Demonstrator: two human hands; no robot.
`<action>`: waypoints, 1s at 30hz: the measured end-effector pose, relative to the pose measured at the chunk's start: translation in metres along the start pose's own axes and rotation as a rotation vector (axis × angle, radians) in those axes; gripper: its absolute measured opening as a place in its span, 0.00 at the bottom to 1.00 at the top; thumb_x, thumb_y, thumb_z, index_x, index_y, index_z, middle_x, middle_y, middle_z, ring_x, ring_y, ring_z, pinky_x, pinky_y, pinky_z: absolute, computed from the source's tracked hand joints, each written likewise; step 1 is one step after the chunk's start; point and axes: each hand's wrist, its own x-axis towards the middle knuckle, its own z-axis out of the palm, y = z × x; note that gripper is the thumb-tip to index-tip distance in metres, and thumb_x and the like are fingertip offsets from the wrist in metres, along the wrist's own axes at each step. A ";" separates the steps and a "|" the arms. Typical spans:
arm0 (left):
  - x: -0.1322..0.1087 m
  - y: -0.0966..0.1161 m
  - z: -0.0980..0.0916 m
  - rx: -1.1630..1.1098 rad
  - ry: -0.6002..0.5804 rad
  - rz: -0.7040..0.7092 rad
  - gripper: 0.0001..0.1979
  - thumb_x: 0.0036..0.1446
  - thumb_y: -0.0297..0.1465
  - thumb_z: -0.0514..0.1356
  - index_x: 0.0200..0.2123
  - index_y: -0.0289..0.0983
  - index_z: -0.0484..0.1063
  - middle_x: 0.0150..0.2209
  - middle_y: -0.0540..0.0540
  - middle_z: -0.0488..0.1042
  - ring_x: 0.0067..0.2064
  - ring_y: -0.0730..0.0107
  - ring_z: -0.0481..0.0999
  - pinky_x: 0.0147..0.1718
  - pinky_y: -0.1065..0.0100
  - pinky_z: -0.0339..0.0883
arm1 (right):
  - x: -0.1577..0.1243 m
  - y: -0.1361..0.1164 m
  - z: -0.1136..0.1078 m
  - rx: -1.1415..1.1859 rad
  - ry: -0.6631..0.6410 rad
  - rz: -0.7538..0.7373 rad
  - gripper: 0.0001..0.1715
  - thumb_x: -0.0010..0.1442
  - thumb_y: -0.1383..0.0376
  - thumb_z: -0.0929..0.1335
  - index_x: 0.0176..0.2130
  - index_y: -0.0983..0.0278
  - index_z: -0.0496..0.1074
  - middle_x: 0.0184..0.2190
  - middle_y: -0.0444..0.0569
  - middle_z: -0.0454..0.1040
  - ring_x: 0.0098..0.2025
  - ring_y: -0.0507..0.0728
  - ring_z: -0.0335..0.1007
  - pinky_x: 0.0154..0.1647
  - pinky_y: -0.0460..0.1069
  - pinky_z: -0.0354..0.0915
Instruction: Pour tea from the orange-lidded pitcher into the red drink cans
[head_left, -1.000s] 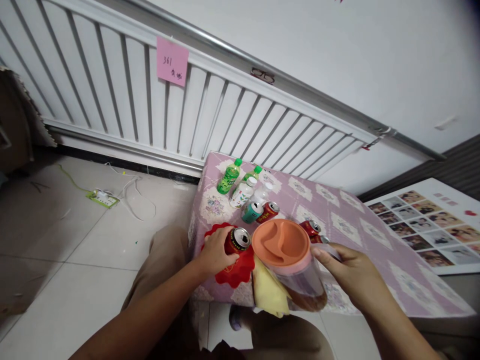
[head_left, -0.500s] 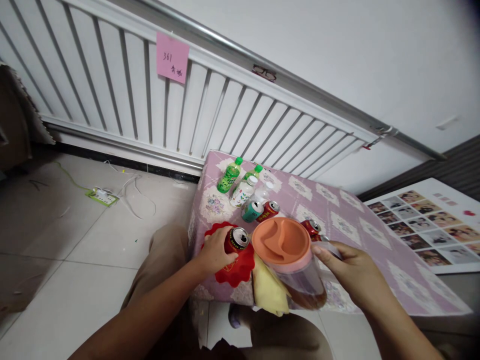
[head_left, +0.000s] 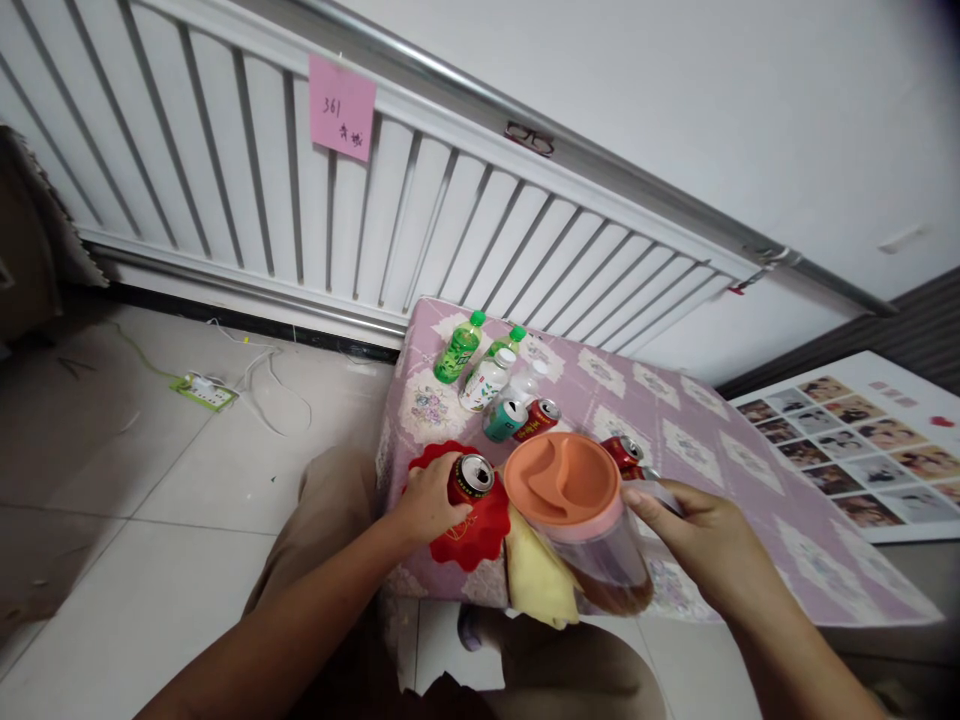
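Note:
My left hand [head_left: 433,502] is wrapped round a dark red can [head_left: 474,478] with an opened top, over a red scalloped mat [head_left: 471,541]. In my right hand [head_left: 694,535] is the handle of a clear pitcher [head_left: 611,565] with an orange lid [head_left: 561,480]. Brown liquid lies low in the pitcher, which leans with its lid toward the can. A yellow cloth [head_left: 540,575] hangs at the table edge, partly behind the pitcher. Just beyond the lid are a teal can [head_left: 504,420] and a red can [head_left: 541,416].
On the flowered tablecloth [head_left: 675,450] stand green-capped bottles [head_left: 457,350], a white bottle [head_left: 486,382] and another red can [head_left: 621,452]. A white radiator [head_left: 337,210] runs behind the table. A power strip [head_left: 204,392] with cables lies on the floor at left.
The can in my left hand has shifted very slightly left. Both hands keep their grips, and the pitcher is almost unmoved.

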 end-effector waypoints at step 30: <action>0.000 -0.002 0.002 0.047 -0.014 0.021 0.34 0.51 0.28 0.67 0.61 0.41 0.62 0.61 0.41 0.73 0.63 0.48 0.72 0.63 0.47 0.59 | 0.001 -0.004 0.000 0.012 0.005 -0.041 0.21 0.44 0.45 0.74 0.26 0.60 0.83 0.26 0.49 0.83 0.28 0.62 0.78 0.27 0.50 0.72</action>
